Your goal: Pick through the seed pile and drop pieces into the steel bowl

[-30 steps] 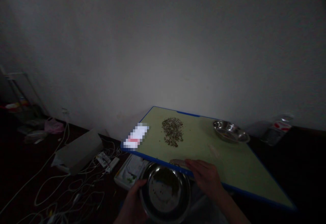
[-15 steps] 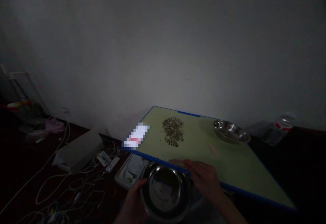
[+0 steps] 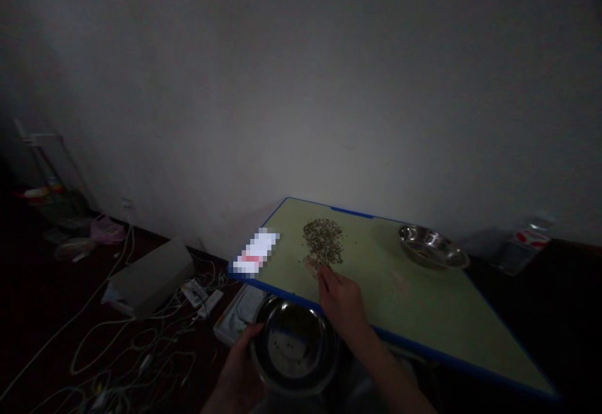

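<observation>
My left hand [image 3: 241,360] grips the rim of a shiny metal bowl [image 3: 295,373] below the table's front edge, thumb over the rim. A few small dark bits lie inside it. My right hand [image 3: 341,296] is closed on a pale, flat piece [image 3: 311,266] whose kind I cannot make out. That piece touches the tabletop at the near edge of a patch of small brown seeds or grains [image 3: 323,238]. The light green table [image 3: 376,288] has a blue rim. Part of the bowl's far rim sits close under the table edge.
A second metal bowl [image 3: 430,248] stands at the table's right back, holding something small. A blurred white phone-like rectangle [image 3: 256,251] lies at the left corner. On the floor are a white tray [image 3: 237,313], tangled cables [image 3: 141,351] and a box [image 3: 150,276]. A wall rises behind.
My right hand has moved with the pale piece from the table's front edge, above the bowl, forward and left to the seeds. The left hand still holds the bowl, shifted slightly left.
</observation>
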Demonstrator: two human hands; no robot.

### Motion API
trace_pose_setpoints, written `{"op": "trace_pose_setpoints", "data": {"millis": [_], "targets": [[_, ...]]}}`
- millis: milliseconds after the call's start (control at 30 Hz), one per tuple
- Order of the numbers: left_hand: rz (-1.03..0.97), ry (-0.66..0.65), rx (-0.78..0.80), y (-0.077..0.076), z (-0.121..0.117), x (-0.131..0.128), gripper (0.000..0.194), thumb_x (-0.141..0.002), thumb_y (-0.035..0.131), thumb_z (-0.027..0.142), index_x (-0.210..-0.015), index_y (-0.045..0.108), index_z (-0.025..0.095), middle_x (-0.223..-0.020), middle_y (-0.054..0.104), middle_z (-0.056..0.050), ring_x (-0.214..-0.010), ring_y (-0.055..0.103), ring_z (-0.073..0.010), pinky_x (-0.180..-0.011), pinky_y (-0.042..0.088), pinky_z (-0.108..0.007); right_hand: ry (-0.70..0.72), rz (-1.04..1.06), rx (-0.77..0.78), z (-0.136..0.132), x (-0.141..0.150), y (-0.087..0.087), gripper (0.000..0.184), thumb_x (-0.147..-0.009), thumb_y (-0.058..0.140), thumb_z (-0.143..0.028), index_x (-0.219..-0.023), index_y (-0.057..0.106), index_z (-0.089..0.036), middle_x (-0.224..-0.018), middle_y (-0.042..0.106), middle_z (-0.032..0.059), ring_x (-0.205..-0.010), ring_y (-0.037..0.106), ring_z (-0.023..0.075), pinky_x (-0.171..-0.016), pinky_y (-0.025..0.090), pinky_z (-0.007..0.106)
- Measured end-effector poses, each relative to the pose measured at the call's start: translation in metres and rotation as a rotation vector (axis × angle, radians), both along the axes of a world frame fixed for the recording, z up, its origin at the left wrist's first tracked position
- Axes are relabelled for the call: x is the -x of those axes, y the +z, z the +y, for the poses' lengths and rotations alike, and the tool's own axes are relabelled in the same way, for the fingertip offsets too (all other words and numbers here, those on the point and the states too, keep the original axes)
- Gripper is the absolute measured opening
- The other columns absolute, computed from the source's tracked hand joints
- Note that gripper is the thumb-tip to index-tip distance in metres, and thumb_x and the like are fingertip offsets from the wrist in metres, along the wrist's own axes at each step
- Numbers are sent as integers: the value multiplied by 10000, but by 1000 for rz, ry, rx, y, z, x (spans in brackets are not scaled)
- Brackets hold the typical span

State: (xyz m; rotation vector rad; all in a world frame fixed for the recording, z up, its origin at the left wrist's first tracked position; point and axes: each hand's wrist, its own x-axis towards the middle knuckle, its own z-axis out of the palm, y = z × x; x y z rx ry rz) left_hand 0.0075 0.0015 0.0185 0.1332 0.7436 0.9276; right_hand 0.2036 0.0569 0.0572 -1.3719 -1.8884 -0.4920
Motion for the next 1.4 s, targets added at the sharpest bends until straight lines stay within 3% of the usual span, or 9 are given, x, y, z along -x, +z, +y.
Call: {"op": "trace_pose_setpoints", "data": {"millis": [200, 333, 567, 800, 1067, 1233, 1400], "targets": [[-45, -5, -3, -11, 5, 10, 155, -749, 641, 286, -777, 701, 146, -695, 767, -53, -857, 695, -258, -839, 463, -371, -104, -44, 119, 19, 16, 2, 248, -876, 458, -138, -992, 674, -172, -711, 712, 79, -586, 656, 185, -536, 468, 245], [-34, 33, 8, -9, 6, 15, 138, -740, 650, 280, -762, 697, 153, -680, 764, -41, -783, 702, -245, -790, 477, -362, -132, -91, 172, 23, 15, 4, 232, -874, 470, -152, -966, 679, -194, -718, 717, 71, -588, 657, 182, -531, 457, 238], [43, 59, 18, 6, 5, 19, 101, -729, 629, 215, -712, 693, 140, -635, 752, -35, -649, 694, -222, -696, 488, -343, 82, -58, 162, 11, 4, -3, 245, -859, 490, -139, -972, 688, -227, -800, 735, 50, -679, 670, 156, -633, 494, 222], [30, 114, 2, 10, 4, 19, 82, -724, 629, 195, -687, 691, 156, -638, 752, -28, -656, 689, -208, -752, 488, -352, 276, 49, 108, -13, 4, -8, 240, -898, 465, -183, -962, 695, -201, -793, 731, 52, -676, 662, 149, -656, 510, 232], [55, 109, -4, 13, 4, 19, 98, -724, 621, 203, -689, 695, 149, -660, 760, -42, -700, 698, -230, -801, 483, -371, 239, 44, 38, -20, 9, -6, 269, -909, 432, -163, -962, 696, -179, -799, 730, 70, -667, 662, 155, -663, 525, 251], [65, 83, -38, 18, 5, 18, 169, -743, 588, 218, -615, 679, 157, -518, 704, -21, -690, 696, -232, -747, 494, -346, 202, 28, 32, -12, 17, -9, 251, -885, 465, -154, -974, 698, -170, -794, 733, 75, -671, 670, 160, -667, 532, 253], [8, 107, -4, 7, 8, 20, 133, -735, 606, 240, -675, 686, 154, -636, 751, -35, -707, 698, -228, -756, 493, -350, 261, 38, 21, -17, 15, -13, 258, -873, 473, -135, -982, 701, -184, -796, 735, 64, -669, 666, 148, -666, 527, 238]]}}
